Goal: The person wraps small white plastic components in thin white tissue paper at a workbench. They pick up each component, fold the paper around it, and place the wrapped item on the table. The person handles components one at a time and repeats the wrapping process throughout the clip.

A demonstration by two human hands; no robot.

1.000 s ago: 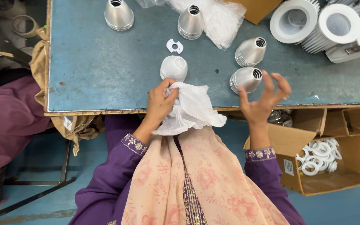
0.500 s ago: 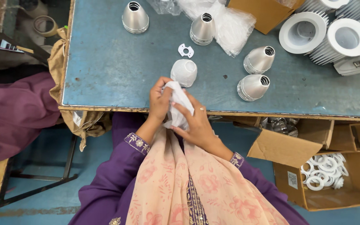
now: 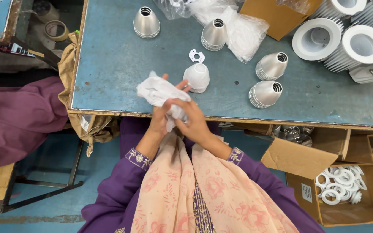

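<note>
At the blue table's (image 3: 109,64) near edge, both hands, left hand (image 3: 162,113) and right hand (image 3: 191,121), clutch a crumpled, bunched white cloth (image 3: 158,91), folds irregular, beside a white plastic cone (image 3: 197,77).

This is a workshop where lamp parts are put together. A worn blue metal worktable (image 3: 109,56) holds shiny silver metal cones (image 3: 146,23) and round white lamp housings with ribbed sides (image 3: 318,41). An open brown cardboard box (image 3: 368,211) on the floor is full of white plastic rings (image 3: 339,185). Clear plastic bags (image 3: 238,23) lie in a pile on the table.
</note>
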